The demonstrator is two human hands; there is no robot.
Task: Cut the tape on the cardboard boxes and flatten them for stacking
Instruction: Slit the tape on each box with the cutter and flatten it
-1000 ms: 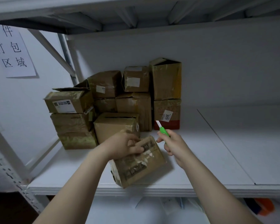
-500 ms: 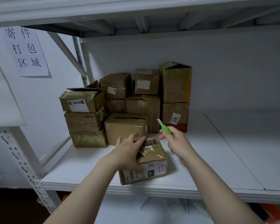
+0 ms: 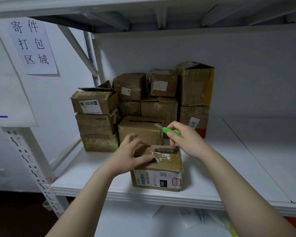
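A small taped cardboard box (image 3: 162, 163) with a white shipping label on its front stands upright near the front edge of the white shelf (image 3: 96, 170). My left hand (image 3: 130, 154) rests on the box's top left, thumb on the taped seam, fingers spread above it. A green utility knife (image 3: 171, 131) is gripped in my right hand (image 3: 184, 139), which hovers just behind the box's top, blade pointing left toward the pile.
Several brown cardboard boxes (image 3: 143, 106) are stacked at the shelf's back left, one (image 3: 140, 130) right behind the small box. A paper sign (image 3: 32, 45) hangs on the left wall. A slotted upright post (image 3: 32, 166) stands at the left. An upper shelf spans overhead.
The small box has gone from tilted on an edge to standing flat. My left hand shifted from its side to its top. The knife hand came down closer to the box.
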